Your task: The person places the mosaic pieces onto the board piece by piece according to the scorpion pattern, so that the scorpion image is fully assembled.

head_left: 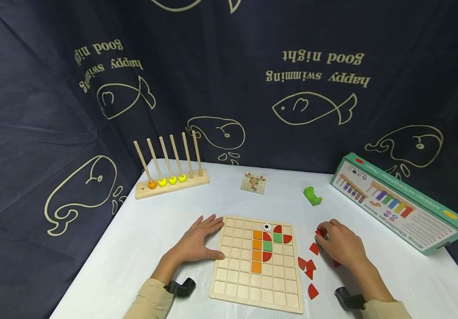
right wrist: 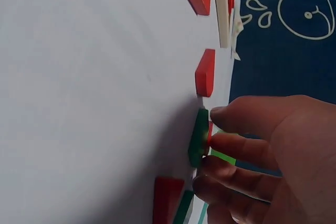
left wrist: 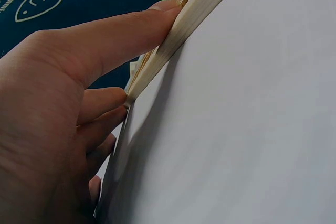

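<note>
Apparently you are at the picking-up step: your right hand [head_left: 342, 243] curls round a green piece [right wrist: 198, 140], though I cannot tell whether its fingertips actually pinch it. Your left hand [head_left: 201, 241] lies spread, thumb against the board [head_left: 245, 292], which sits between both hands; loose red pieces [head_left: 312, 291] lie between board and right-hand grip. Next likely calls for a firm pinch, then a carry leftward to a bare cell.

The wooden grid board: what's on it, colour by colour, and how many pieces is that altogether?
Orange squares: 4
Red rounded pieces: 4
Green squares: 2
White eye disc: 1
Total on the board: 11
</note>
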Action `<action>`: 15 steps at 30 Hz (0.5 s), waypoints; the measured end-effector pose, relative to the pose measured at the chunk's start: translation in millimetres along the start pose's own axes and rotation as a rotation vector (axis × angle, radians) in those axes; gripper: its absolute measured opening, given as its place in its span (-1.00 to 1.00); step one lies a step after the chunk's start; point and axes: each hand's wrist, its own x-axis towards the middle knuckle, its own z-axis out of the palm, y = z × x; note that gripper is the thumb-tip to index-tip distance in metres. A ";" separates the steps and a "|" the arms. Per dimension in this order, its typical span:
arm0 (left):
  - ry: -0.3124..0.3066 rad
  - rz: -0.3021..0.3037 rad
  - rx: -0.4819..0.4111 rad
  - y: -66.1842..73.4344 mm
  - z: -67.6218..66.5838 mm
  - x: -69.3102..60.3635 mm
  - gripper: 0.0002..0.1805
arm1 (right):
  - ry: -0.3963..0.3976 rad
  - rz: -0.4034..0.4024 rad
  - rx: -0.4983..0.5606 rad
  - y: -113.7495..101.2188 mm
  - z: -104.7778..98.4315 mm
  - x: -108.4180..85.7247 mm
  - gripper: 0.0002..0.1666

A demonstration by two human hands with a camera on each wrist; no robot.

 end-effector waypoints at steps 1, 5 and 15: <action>-0.003 -0.002 0.004 -0.1 0.1 0.1 0.10 | 0.004 -0.003 0.003 -1.1 0.8 0.0 -0.66; -0.008 -0.005 0.000 1.1 -0.8 1.1 0.09 | 0.021 -0.036 0.020 -5.1 3.1 0.3 -0.75; -0.012 -0.017 0.000 2.8 -2.1 -0.2 0.09 | 0.030 -0.088 0.137 -7.4 5.9 1.7 -0.68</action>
